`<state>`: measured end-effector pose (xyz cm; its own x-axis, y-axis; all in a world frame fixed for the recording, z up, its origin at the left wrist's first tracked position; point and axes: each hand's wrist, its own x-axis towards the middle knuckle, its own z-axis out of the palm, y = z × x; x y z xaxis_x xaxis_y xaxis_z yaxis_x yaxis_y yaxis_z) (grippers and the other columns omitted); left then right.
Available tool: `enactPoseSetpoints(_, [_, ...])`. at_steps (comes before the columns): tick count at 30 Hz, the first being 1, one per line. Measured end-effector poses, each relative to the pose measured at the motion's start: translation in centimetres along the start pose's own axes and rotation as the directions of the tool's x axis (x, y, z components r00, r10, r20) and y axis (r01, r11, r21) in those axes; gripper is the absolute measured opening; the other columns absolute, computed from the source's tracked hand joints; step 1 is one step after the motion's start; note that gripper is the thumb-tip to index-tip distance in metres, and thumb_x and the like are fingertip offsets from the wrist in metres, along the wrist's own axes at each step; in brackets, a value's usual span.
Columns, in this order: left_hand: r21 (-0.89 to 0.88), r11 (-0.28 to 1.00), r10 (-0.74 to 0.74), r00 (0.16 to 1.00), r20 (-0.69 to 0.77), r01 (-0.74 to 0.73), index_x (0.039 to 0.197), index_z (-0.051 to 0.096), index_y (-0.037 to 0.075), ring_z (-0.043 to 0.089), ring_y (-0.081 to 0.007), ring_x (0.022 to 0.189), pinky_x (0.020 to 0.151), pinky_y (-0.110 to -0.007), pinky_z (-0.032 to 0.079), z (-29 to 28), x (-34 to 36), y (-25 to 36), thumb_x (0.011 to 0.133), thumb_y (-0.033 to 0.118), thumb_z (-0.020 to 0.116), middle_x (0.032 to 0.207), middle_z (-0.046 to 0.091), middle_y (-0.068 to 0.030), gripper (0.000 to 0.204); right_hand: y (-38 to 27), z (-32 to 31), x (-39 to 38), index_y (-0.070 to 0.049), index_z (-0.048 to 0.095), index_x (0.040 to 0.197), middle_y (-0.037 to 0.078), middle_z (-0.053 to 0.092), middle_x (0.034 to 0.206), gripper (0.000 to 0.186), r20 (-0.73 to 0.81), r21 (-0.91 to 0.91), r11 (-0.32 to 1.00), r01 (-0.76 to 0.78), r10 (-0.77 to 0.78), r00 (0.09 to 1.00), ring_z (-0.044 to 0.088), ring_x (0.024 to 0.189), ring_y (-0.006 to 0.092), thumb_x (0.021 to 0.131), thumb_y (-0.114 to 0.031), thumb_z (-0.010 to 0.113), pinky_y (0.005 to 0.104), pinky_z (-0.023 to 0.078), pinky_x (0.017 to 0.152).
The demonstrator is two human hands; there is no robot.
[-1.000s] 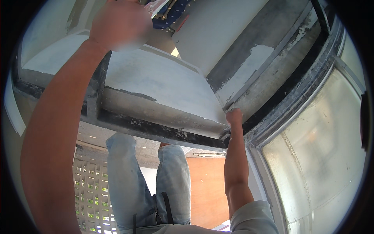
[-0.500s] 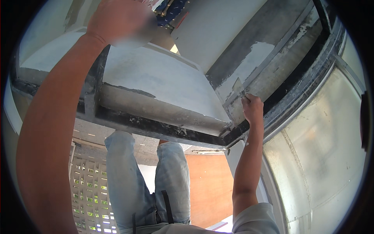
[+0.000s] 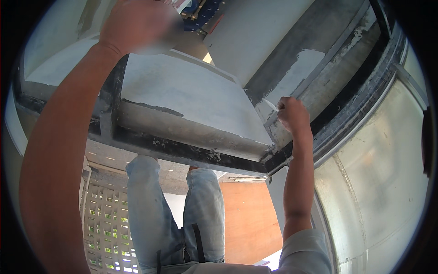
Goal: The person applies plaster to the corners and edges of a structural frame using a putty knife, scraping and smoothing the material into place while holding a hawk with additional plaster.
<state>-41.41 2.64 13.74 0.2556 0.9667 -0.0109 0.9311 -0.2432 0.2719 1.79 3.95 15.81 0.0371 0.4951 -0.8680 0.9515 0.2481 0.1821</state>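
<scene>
Biggest from where I stand is the hazy pane [image 3: 374, 192] on the right, set in a curved metal frame. The white panel [image 3: 182, 86] spreads across the middle, a black bar [image 3: 191, 155] running below it, perhaps there to carry its edge. Past the panel's right edge lies a grey strip [image 3: 315, 84] with a ragged pale patch [image 3: 299, 68]. Under the bar I see jeans [image 3: 150, 205], an orange board [image 3: 248, 210] and a pierced screen [image 3: 107, 228].

Of the 2 hands, the left hand [image 3: 137, 25] looms larger, raised high on a long bare forearm. It is blurred, so I cannot tell whether its fingers grip anything; a pale scrap shows just beyond it. The right hand [image 3: 292, 112] is closed in a fist around 1 thin, pale blade [image 3: 271, 105], over the corner where panel and strip meet. That grip likely leaves the edge clear of the knuckles.

The blade juts from the fist up and to the left, its long axis on that slant. It looks nearly edge-on, a sliver; whether it touches the surface behind, I cannot tell.
</scene>
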Motion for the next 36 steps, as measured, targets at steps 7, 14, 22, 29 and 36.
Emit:
enactPoseSetpoints(7, [-0.025,1.0,0.007,0.997,-0.081,-0.009,0.084,0.078,0.004,0.069,-0.0242,0.089,0.124,-0.056,0.025,0.6,1.4,0.5,0.09,0.026,0.06,0.08,0.072,-0.0133,0.028,6.5,6.9,1.5,0.002,0.071,0.1,0.027,0.072,0.101,0.026,0.049,-0.225,0.974,0.022,-0.011,0.999,0.072,0.103,0.0416,0.075,-0.004,0.072,0.0509,0.059,0.089])
enactPoseSetpoints(14, [-0.008,1.0,0.011,1.0,-0.027,-0.012,0.086,0.078,0.005,0.069,-0.0243,0.088,0.125,-0.056,0.022,-0.2,1.1,0.3,0.088,0.025,0.062,0.079,0.072,-0.0139,0.026,4.8,5.8,-1.0,-0.002,0.072,0.098,0.023,0.073,0.098,0.021,-0.01,-0.097,0.992,-0.075,0.074,0.997,0.071,0.102,0.0432,0.077,-0.003,0.07,0.0518,0.058,0.088])
enactPoseSetpoints(22, [-0.072,0.997,0.019,0.999,-0.04,-0.022,0.097,0.075,0.002,0.067,-0.0236,0.094,0.126,-0.052,0.025,0.0,-0.1,-0.1,0.09,0.018,0.065,0.09,0.072,-0.0105,0.021,7.6,1.1,-2.4,-0.006,0.063,0.122,0.02,0.07,0.111,0.034,-0.45,0.127,0.991,-0.031,0.085,0.889,0.071,0.097,0.0401,0.089,-0.012,0.071,0.0493,0.057,0.079])
enactPoseSetpoints(29, [0.061,0.997,0.046,0.994,-0.103,-0.039,0.1,0.076,0.003,0.067,-0.023,0.1,0.126,-0.048,0.026,-0.4,0.6,0.3,0.097,0.021,0.062,0.095,0.072,-0.0095,0.023,18.7,-8.6,-0.3,-0.004,0.061,0.125,0.015,0.067,0.113,0.031,-0.922,0.193,0.965,0.177,0.117,0.368,0.066,0.103,0.0357,0.099,-0.019,0.067,0.043,0.053,0.086])
enactPoseSetpoints(36, [0.153,0.988,0.033,0.998,-0.054,-0.024,0.106,0.073,0.002,0.065,-0.0264,0.108,0.126,-0.049,0.026,0.5,0.9,1.2,0.099,0.017,0.06,0.105,0.072,-0.011,0.021,22.7,-9.0,7.9,-0.006,0.06,0.12,0.012,0.067,0.121,0.029,-0.979,-0.112,0.968,0.227,-0.146,0.142,0.064,0.112,0.0354,0.097,-0.021,0.068,0.044,0.052,0.094])
